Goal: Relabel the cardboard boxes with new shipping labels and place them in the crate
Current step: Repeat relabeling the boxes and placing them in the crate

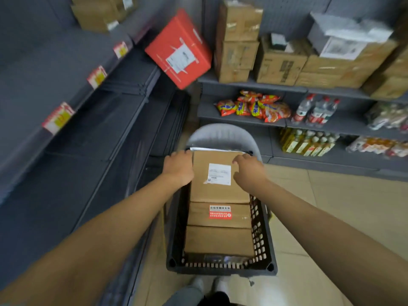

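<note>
Resting at the far end of the dark crate (pixel 262 237), a cardboard box (pixel 217 193) with a white shipping label (pixel 219 174) is gripped at both sides: the left hand (pixel 179 166) and right hand (pixel 249 167) are curled over its edges. Two more boxes (pixel 218 239) are seen nearer.

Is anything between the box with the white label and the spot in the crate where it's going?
Nothing visible. The labelled box, held at its far corners by left hand and right hand, is already at the far end of the crate, beyond two other boxes.
</note>
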`<action>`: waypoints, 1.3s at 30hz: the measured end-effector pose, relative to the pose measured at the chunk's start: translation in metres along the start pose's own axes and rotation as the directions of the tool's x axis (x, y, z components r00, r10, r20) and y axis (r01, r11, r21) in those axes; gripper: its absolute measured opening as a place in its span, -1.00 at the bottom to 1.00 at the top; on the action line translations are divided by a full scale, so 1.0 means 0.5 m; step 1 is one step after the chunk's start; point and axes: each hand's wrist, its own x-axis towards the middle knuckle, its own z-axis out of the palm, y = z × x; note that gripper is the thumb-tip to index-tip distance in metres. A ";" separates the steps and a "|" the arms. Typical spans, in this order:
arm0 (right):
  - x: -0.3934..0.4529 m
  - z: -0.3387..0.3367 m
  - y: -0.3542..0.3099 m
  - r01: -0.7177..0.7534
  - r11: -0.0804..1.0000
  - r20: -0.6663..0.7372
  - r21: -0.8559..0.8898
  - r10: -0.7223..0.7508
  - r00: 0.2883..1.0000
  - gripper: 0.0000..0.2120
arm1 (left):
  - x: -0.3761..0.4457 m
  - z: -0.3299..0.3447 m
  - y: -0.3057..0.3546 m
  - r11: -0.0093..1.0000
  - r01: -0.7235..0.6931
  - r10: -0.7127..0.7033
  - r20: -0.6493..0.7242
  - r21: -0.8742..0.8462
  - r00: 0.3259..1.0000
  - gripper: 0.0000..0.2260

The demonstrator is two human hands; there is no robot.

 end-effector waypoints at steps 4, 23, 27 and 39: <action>0.003 -0.077 -0.063 0.078 0.996 -0.088 0.040 -0.074 0.993 -0.63 | -0.016 -0.084 -0.004 0.993 -0.068 0.080 -0.132 0.094 0.988 -0.68; -0.217 -0.014 -0.273 0.803 0.593 0.093 -0.061 -0.798 0.596 -0.70 | -0.480 -0.019 -0.081 0.811 0.584 -0.583 -0.117 -0.025 0.804 -0.67; -0.367 0.043 -0.328 0.926 0.377 0.173 -0.028 -0.910 0.376 -0.73 | -0.682 0.034 -0.065 0.642 0.761 -0.767 -0.068 -0.091 0.638 -0.66; -1.072 0.173 -0.511 0.929 -0.336 0.322 0.154 -0.872 -0.369 -0.75 | -1.445 0.233 0.087 -0.142 0.934 -0.990 0.072 -0.328 -0.125 -0.63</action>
